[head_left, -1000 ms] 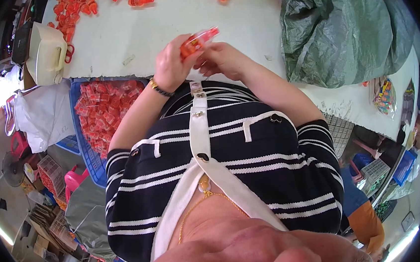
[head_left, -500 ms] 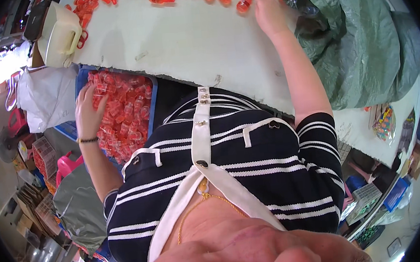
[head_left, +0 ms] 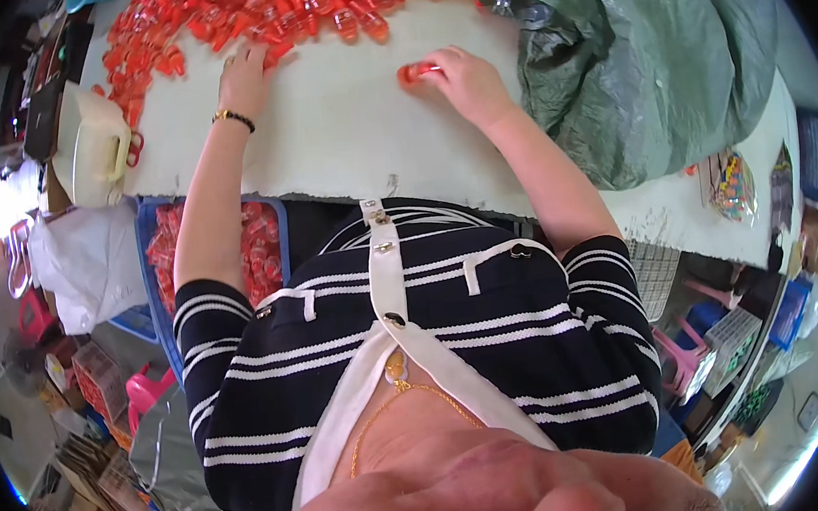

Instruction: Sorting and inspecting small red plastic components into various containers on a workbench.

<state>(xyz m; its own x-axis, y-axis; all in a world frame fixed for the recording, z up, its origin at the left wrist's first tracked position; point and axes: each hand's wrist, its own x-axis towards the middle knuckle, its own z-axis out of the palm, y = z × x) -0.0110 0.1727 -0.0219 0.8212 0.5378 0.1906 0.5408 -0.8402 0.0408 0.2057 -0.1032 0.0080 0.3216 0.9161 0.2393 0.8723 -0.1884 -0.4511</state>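
A large pile of small red translucent plastic bottles (head_left: 309, 6) covers the far part of the white table. My left hand (head_left: 243, 83) is at the pile's near edge, its fingers closed at one red bottle (head_left: 277, 55) that sticks out by the thumb. Farther right, over the bare white tabletop, my right hand (head_left: 474, 84) pinches another red bottle (head_left: 413, 74) lying sideways, its end pointing left. Below my left forearm, a blue crate (head_left: 283, 242) full of similar red pieces stands against the table's near edge.
A big green plastic sack (head_left: 646, 69) slumps on the table's right side. On the left edge stand a cream plastic jug (head_left: 93, 152) and red-handled scissors (head_left: 135, 148). A bag of colourful bits (head_left: 734, 188) lies far right; a white sack (head_left: 89, 264) sits left of the crate.
My left hand has left the crate and reached up to the pile. My right hand has come nearer and left from the pile, now with a red bottle in its fingers.
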